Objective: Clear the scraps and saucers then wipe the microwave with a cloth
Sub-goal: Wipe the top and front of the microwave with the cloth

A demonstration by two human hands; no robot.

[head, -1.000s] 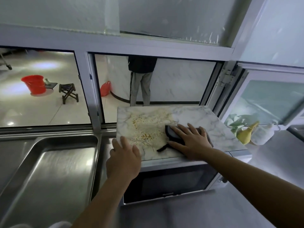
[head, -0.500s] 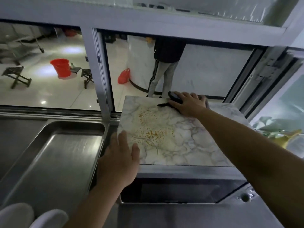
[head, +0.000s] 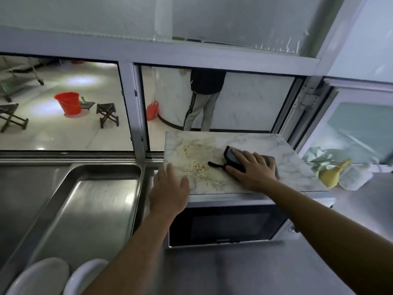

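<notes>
- While fingers of the right hand lie straight, pressing the dark cloth flat, cloth sits at 3 o'clock on microwave top.
- Left hand: fingers relaxed, resting on top's 8 o'clock corner, gripping nothing.
- Yellow scraps betw. hands.
- Saucers on counter, 7 o'clock.

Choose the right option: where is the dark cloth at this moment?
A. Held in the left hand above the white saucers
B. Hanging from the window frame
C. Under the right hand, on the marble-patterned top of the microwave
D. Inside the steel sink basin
C: the right hand presses flat on the dark cloth, which lies on the marble-patterned top of the microwave, while the left hand rests at that top's near left corner.
</notes>
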